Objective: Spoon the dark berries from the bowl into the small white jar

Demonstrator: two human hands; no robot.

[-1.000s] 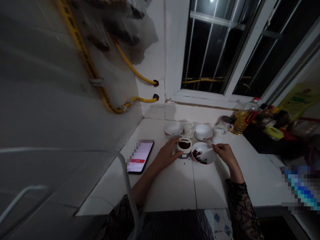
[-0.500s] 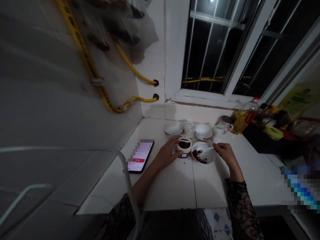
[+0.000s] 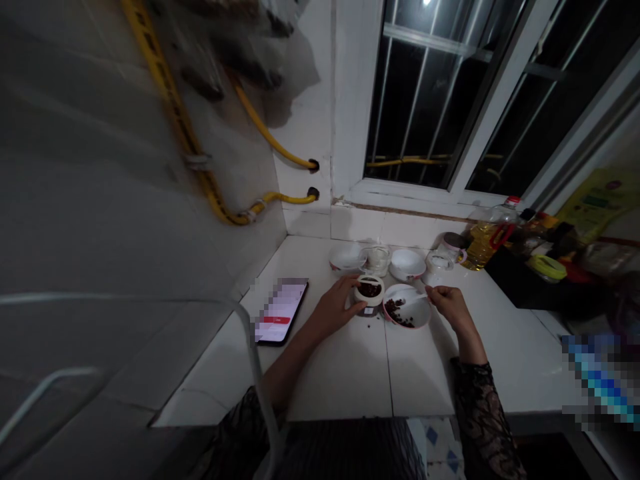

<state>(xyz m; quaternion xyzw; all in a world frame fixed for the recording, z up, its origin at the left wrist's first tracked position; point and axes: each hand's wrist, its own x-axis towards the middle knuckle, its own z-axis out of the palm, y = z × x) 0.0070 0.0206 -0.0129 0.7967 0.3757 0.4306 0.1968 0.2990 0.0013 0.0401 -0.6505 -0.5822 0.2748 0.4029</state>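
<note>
My left hand (image 3: 341,305) is wrapped around the side of a small jar (image 3: 369,309) of dark reddish-brown pieces, which stands upright on the counter. Just right of the jar is a white bowl (image 3: 421,316) with a pink rim; similar dark pieces (image 3: 395,311) lie along its left and lower inside. Between thumb and fingers, my right hand (image 3: 447,303) grips the handle of a white spoon (image 3: 414,298). The spoon's head is inside the bowl, near the pieces. A few dark crumbs lie on the counter in front of the jar.
Behind stand two white bowls (image 3: 407,265), a glass jar (image 3: 377,260), another clear jar (image 3: 440,265) and a lidded cup (image 3: 455,245). A phone (image 3: 281,313) lies at left. An oil bottle (image 3: 484,240) and a black box (image 3: 515,283) of condiments are at right. A pale metal bar (image 3: 255,360) crosses the left foreground.
Almost nothing differs. The camera view has shifted very slightly; both hands, the jar, the bowl and the spoon keep nearly the same places.
</note>
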